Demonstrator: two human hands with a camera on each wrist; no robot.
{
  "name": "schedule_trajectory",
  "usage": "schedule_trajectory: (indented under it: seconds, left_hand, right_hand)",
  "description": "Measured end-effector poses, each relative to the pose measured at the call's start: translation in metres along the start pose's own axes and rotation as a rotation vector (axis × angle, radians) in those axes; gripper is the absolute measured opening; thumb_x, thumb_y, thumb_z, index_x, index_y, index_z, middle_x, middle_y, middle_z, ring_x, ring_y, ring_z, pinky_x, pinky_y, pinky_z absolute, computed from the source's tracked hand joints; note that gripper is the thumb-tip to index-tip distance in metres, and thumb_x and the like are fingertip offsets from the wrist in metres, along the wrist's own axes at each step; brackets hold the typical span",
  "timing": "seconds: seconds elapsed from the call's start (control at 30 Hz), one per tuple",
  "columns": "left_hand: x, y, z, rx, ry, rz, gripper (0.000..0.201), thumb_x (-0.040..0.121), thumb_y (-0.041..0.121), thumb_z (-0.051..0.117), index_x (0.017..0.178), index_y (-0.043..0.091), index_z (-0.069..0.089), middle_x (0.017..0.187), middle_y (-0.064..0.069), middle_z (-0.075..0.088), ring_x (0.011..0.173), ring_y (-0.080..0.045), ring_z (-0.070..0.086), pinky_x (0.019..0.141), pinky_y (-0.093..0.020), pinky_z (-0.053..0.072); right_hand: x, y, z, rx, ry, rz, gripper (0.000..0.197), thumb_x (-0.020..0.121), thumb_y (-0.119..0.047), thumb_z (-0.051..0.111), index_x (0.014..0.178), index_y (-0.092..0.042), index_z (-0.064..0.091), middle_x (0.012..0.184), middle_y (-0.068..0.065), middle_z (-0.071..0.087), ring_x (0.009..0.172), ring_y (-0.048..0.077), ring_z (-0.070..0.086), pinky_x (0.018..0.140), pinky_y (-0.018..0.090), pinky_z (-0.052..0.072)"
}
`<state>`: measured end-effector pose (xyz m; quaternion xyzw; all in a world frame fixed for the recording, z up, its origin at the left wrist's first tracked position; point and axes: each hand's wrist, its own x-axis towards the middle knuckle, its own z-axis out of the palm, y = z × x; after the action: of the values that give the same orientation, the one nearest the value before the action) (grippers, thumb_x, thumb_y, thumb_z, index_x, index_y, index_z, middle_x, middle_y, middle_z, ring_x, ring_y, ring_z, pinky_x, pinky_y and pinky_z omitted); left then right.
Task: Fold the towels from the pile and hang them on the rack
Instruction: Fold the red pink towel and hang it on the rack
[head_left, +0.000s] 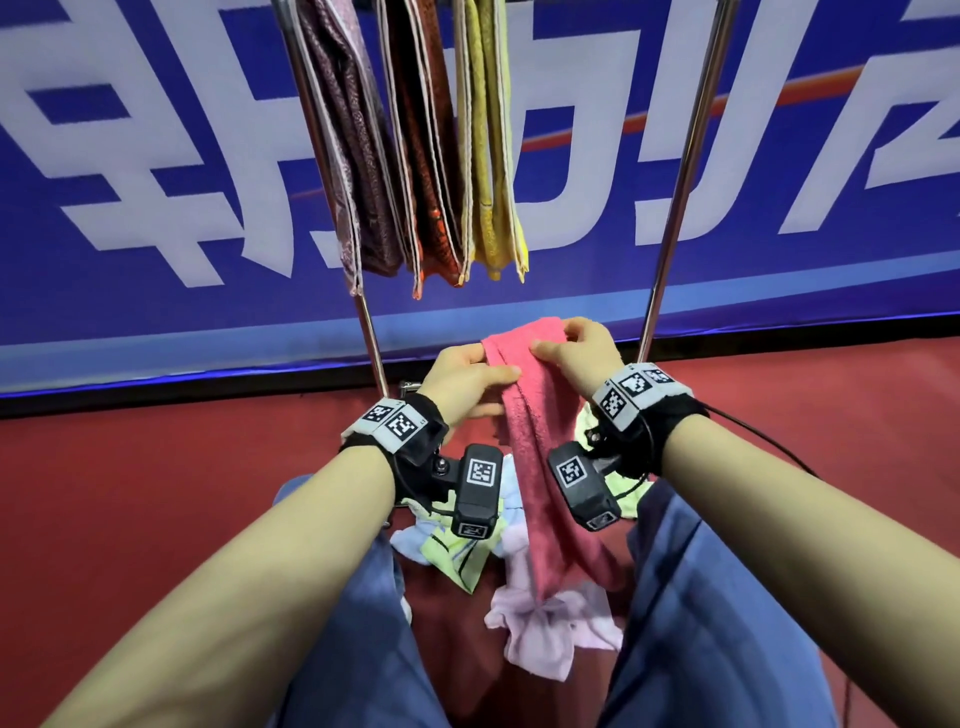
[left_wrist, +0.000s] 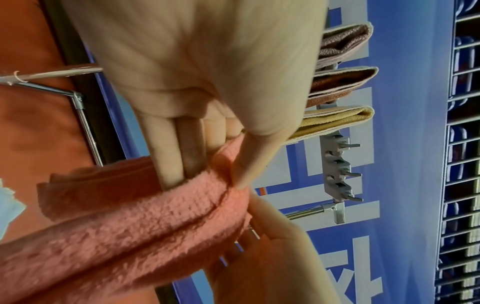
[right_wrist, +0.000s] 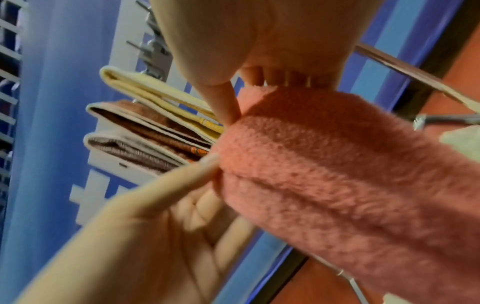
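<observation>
A pink towel (head_left: 540, 467) hangs lengthwise folded between my knees, held at its top end by both hands. My left hand (head_left: 485, 376) pinches the left edge, thumb on the front and fingers behind. My right hand (head_left: 558, 343) pinches the top right corner. In the left wrist view the left hand (left_wrist: 192, 160) clamps the pink towel (left_wrist: 130, 226). In the right wrist view the right hand (right_wrist: 228, 102) nips the pink towel (right_wrist: 337, 174). The chrome rack (head_left: 680, 182) stands just beyond. The pile (head_left: 550, 623) of pale pink, blue and green towels lies on the floor below.
Three folded towels hang on the rack: maroon (head_left: 353, 156), orange-brown (head_left: 421, 156) and yellow (head_left: 488, 156). To their right the rail carries nothing. A blue banner (head_left: 156, 156) stands behind, on a red floor (head_left: 182, 467). My knees in blue trousers (head_left: 727, 597) flank the pile.
</observation>
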<state>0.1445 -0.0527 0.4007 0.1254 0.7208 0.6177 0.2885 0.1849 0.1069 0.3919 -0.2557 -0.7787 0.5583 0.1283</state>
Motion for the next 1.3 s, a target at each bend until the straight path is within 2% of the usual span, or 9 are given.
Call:
schedule_trajectory:
  seconds: [0.13, 0.3, 0.43, 0.53, 0.77, 0.9, 1.0, 1.17, 1.3]
  left_hand:
    - [-0.001, 0.001, 0.003, -0.085, 0.000, -0.003, 0.027, 0.092, 0.000, 0.061, 0.118, 0.006, 0.068, 0.101, -0.011, 0.075, 0.087, -0.021, 0.073, 0.084, -0.040, 0.061]
    - [-0.001, -0.003, 0.005, -0.103, -0.011, 0.012, 0.033, 0.096, -0.008, 0.046, 0.113, 0.013, 0.065, 0.083, -0.002, 0.072, 0.066, -0.014, 0.071, 0.064, -0.030, 0.060]
    - [0.000, -0.008, 0.006, -0.073, -0.013, 0.049, 0.041, 0.094, -0.011, 0.044, 0.112, 0.020, 0.064, 0.094, -0.014, 0.065, 0.082, -0.024, 0.065, 0.069, -0.030, 0.061]
    - [0.001, -0.009, 0.005, -0.072, -0.020, 0.062, 0.047, 0.091, -0.015, 0.042, 0.106, 0.024, 0.063, 0.094, -0.018, 0.056, 0.090, -0.028, 0.055, 0.075, -0.032, 0.062]
    - [0.000, -0.011, 0.007, -0.110, 0.040, 0.061, 0.028, 0.093, -0.006, 0.055, 0.121, -0.008, 0.056, 0.093, -0.018, 0.053, 0.089, -0.029, 0.047, 0.079, -0.037, 0.061]
    - [0.000, -0.011, 0.012, -0.102, 0.086, 0.068, 0.029, 0.092, -0.009, 0.052, 0.121, -0.010, 0.056, 0.090, -0.018, 0.054, 0.084, -0.027, 0.055, 0.065, -0.027, 0.061]
    - [0.000, -0.008, 0.017, -0.096, 0.081, 0.074, 0.030, 0.092, -0.012, 0.049, 0.121, -0.009, 0.059, 0.090, -0.019, 0.058, 0.069, -0.019, 0.064, 0.063, -0.026, 0.060]
    - [0.001, -0.004, 0.022, -0.039, 0.124, 0.089, 0.020, 0.087, -0.013, 0.048, 0.086, 0.003, 0.058, 0.066, -0.009, 0.051, 0.060, -0.018, 0.054, 0.062, -0.030, 0.061]
    - [0.003, -0.008, 0.021, 0.039, 0.152, 0.089, 0.022, 0.083, -0.015, 0.045, 0.085, 0.003, 0.058, 0.068, -0.011, 0.054, 0.057, -0.023, 0.057, 0.066, -0.040, 0.060]
  right_hand:
    - [-0.013, 0.005, -0.004, -0.243, 0.185, -0.230, 0.025, 0.076, -0.021, 0.075, 0.095, -0.022, 0.058, 0.099, 0.005, 0.065, 0.089, 0.021, 0.063, 0.086, 0.034, 0.049]
    - [-0.030, 0.008, 0.001, -0.403, 0.088, -0.415, 0.020, 0.077, -0.036, 0.075, 0.080, -0.022, 0.061, 0.077, 0.001, 0.058, 0.073, 0.021, 0.056, 0.070, 0.033, 0.044]
    - [-0.030, 0.012, 0.009, -0.416, 0.039, -0.396, 0.023, 0.078, -0.025, 0.074, 0.091, -0.020, 0.056, 0.068, -0.006, 0.053, 0.070, 0.021, 0.054, 0.069, 0.032, 0.044]
    - [-0.027, 0.013, 0.012, -0.450, 0.046, -0.388, 0.022, 0.079, -0.022, 0.071, 0.096, -0.019, 0.058, 0.077, -0.002, 0.057, 0.077, 0.023, 0.056, 0.072, 0.031, 0.043]
    - [-0.023, 0.008, 0.012, -0.548, 0.057, -0.442, 0.010, 0.086, -0.017, 0.062, 0.095, -0.015, 0.065, 0.089, 0.008, 0.067, 0.088, 0.032, 0.062, 0.079, 0.036, 0.048]
    - [-0.024, -0.007, 0.007, -0.676, 0.049, -0.529, 0.014, 0.089, -0.021, 0.057, 0.098, -0.014, 0.065, 0.095, 0.010, 0.066, 0.093, 0.035, 0.061, 0.078, 0.039, 0.046]
    - [-0.025, -0.017, 0.003, -0.673, 0.067, -0.571, 0.013, 0.086, -0.021, 0.056, 0.096, -0.016, 0.064, 0.092, 0.008, 0.064, 0.090, 0.035, 0.060, 0.076, 0.040, 0.047]
    - [-0.035, -0.018, 0.006, -0.706, 0.018, -0.635, 0.011, 0.083, -0.020, 0.056, 0.090, -0.014, 0.061, 0.087, 0.009, 0.062, 0.084, 0.035, 0.059, 0.070, 0.041, 0.048]
    - [-0.038, -0.015, 0.007, -0.676, 0.042, -0.661, 0.010, 0.082, -0.018, 0.059, 0.087, -0.011, 0.061, 0.083, 0.009, 0.062, 0.079, 0.035, 0.060, 0.067, 0.041, 0.048]
